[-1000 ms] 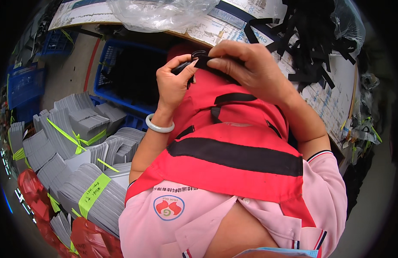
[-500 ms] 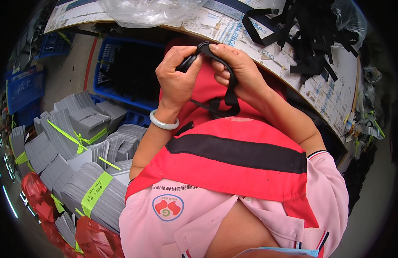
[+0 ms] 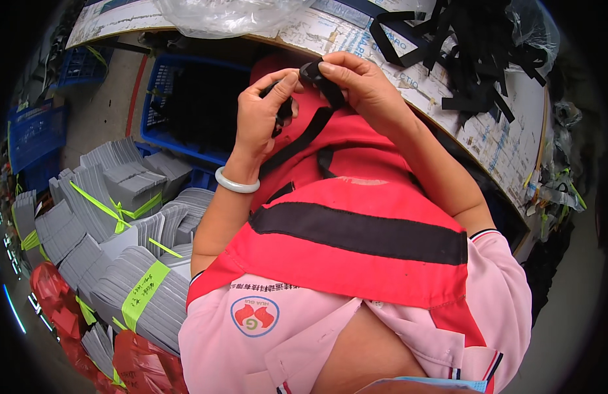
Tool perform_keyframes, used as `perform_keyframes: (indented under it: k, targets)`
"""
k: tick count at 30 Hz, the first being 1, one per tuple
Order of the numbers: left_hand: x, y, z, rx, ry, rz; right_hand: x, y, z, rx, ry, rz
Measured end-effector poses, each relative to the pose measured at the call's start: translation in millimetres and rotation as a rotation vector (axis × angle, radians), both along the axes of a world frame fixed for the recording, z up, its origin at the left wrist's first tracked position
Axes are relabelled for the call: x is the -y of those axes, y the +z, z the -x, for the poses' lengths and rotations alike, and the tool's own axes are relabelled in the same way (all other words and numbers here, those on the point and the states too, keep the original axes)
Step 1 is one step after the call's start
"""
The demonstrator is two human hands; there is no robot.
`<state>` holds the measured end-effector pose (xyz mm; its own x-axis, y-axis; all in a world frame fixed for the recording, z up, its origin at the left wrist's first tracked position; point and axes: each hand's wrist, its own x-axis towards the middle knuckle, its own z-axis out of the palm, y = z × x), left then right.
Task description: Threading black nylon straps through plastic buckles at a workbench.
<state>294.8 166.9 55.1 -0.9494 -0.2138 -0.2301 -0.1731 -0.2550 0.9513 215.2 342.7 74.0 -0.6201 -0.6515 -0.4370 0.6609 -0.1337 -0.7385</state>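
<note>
A red fabric piece (image 3: 356, 236) with a wide black band drapes over my lap and chest. A narrow black strap (image 3: 304, 134) runs up from it to my hands. My left hand (image 3: 264, 118), with a pale bangle on the wrist, pinches a small black clip on the strap. Pinching the strap's upper end between thumb and fingers, my right hand (image 3: 360, 88) sits just beside the left. Both hands are raised in front of the table edge (image 3: 409, 92).
A pile of loose black straps (image 3: 474, 59) lies on the paper-covered table at upper right. A clear plastic bag (image 3: 231, 14) lies at the top. A blue crate (image 3: 185, 105) stands on the floor, with bundled grey stacks (image 3: 120, 223) tied with green bands at left.
Both hands have shifted slightly left and up with the strap. The strap now hangs straighter between my fingers and the red fabric, and the left hand's fingers have closed on the clip.
</note>
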Motion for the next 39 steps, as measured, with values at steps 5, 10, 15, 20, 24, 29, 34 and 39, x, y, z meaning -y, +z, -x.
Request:
perform_keyframes:
  k: [5, 10, 15, 20, 24, 29, 34, 39]
  targets:
    - [-1, -2, 0, 0.169, -0.032, -0.482, 6, -6, -18, -0.873, -0.109, -0.148]
    - [-14, 12, 4, 0.013, 0.079, -0.13, -2, 28, -19, -0.66, -0.093, -0.161]
    - [-20, 7, 1, -0.011, 0.064, -0.114, -5, 33, -21, -0.584, -0.064, -0.319]
    - [-23, 3, -1, -0.035, 0.052, -0.076, -8, 28, -19, -0.553, -0.028, -0.346]
    - [-21, 3, 0, -0.062, 0.069, -0.07, -8, 24, -19, -0.485, 0.015, -0.336]
    - [-17, -2, -3, -0.173, 0.039, 0.165, -1, 16, -21, -0.401, -0.086, -0.288]
    - [-16, -5, -3, -0.22, 0.073, 0.236, 0, 7, -27, -0.444, -0.168, -0.238]
    - [-17, -11, -5, -0.405, 0.046, 0.442, 6, -3, -31, -0.487, -0.17, -0.184]
